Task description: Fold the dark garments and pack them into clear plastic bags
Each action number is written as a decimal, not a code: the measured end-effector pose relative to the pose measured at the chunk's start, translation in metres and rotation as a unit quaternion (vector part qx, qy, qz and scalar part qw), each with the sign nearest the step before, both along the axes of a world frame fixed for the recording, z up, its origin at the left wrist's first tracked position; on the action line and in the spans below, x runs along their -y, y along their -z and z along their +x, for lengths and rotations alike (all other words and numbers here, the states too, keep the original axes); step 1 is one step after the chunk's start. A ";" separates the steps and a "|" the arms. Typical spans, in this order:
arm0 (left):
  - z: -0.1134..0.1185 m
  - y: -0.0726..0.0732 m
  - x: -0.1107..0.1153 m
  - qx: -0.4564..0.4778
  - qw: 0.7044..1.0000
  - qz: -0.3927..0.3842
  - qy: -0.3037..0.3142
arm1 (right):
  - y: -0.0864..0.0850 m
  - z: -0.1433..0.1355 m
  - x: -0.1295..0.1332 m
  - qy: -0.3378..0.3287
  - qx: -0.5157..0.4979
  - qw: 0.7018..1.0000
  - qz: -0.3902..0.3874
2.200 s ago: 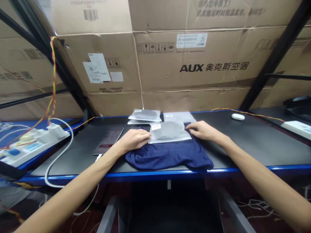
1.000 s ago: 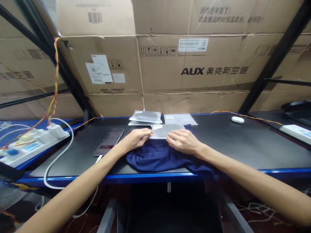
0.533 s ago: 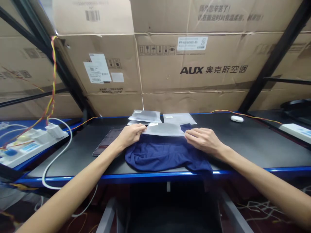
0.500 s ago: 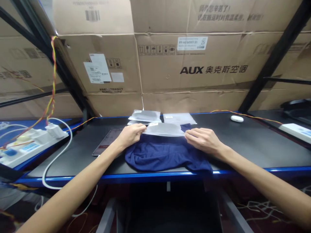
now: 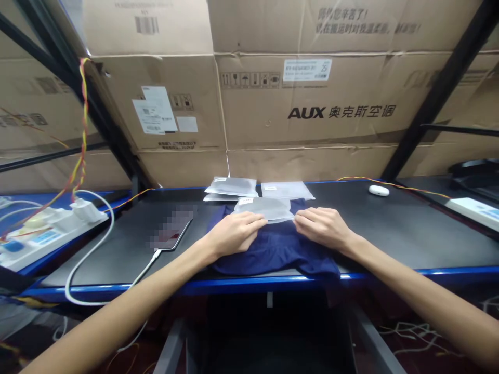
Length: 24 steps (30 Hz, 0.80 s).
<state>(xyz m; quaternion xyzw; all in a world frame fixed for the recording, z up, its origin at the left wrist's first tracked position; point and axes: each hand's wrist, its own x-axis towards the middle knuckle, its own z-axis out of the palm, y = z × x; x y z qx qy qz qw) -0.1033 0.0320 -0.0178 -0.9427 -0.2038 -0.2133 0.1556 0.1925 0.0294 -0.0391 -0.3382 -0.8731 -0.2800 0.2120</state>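
Note:
A frosted plastic bag (image 5: 265,209) with a small white label lies on a crumpled navy blue cloth (image 5: 268,254) near the table's front edge. My right hand (image 5: 322,227) is closed, pinching the bag's near right corner. Along the near edge, left of its middle, the fingers of my left hand (image 5: 236,232) are pressed together on the bag. The left palm and wrist are over the cloth and cover part of it. Behind sit a stack of similar frosted bags (image 5: 232,185) and another flat frosted bag (image 5: 288,190).
A phone (image 5: 173,228) with a white charging cable lies to the left. Farther left is a power strip (image 5: 47,226); another power strip (image 5: 473,212) is at the right. A white earbud case (image 5: 379,190) sits back right. Cardboard (image 5: 312,130) walls the back, between black metal posts.
My left hand has moved right and nearer, from the bag's left corner along its near edge, uncovering the phone. My right hand stays at the right corner.

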 end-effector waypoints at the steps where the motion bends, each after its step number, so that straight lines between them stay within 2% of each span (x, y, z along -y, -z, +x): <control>1: 0.004 0.001 0.001 -0.005 1.000 0.012 -0.013 | 0.001 0.000 0.000 0.003 0.001 1.000 0.000; 9: 0.013 0.007 0.011 0.009 0.999 0.002 -0.031 | 0.005 -0.001 -0.002 -0.038 0.000 0.995 0.092; 15: 0.023 0.006 0.005 0.039 0.995 0.016 -0.094 | -0.001 -0.004 0.000 -0.088 -0.015 0.986 0.140; 19: 0.037 0.003 -0.003 0.001 0.986 -0.043 -0.164 | 0.000 -0.004 0.001 -0.105 -0.018 0.986 0.128; 24: 0.053 0.005 -0.014 -0.031 0.954 -0.149 -0.258 | 0.003 -0.006 0.001 -0.135 -0.003 0.985 0.103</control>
